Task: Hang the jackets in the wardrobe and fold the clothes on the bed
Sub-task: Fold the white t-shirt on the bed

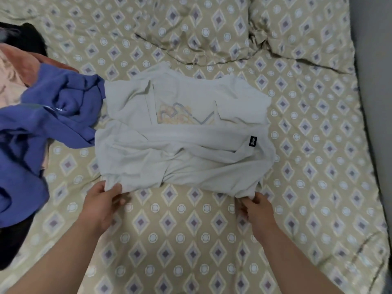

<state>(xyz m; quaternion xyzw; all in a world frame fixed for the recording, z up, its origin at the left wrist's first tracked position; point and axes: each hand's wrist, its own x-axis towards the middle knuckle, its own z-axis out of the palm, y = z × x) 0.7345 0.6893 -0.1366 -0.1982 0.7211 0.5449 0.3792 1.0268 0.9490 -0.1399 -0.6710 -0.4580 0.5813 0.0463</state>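
left fingers (116, 189): thumb on top of the cloth, the other fingers curled under it, pinching the shirt's near-left corner
right fingers (244, 210): curled together, clamped on a bunched bit of the near-right corner
left hand (104, 201): back of the hand up, low over the bedspread, bare forearm coming in from the lower left
right hand (255, 206): level with the left one, well apart from it, bare forearm coming in from the lower right
shirt (182, 151): pale grey tee, mid-bed, lying flat, partly folded with its sides turned inward; near edge stretched between the two hands, creased
print (180, 116): faded yellow-and-grey graphic, showing in the gap between the folded flaps
label (252, 141): small black tag on the shirt's right side, lettering too small to read
blue garment (48, 126): crumpled heap just left of the shirt, touching its left edge
rust cloth (34, 66): behind the blue garment, partly under it
peach cloth (8, 83): at the left frame edge, beside the rust cloth
black garment (29, 39): far left, behind the pile, only partly in view
bedspread (191, 240): beige, with diamond-and-circle pattern, under everything
pillows (201, 28): two at the far end, same pattern, rumpled
grey strip (374, 81): runs along the bed's right side; cannot tell what it is
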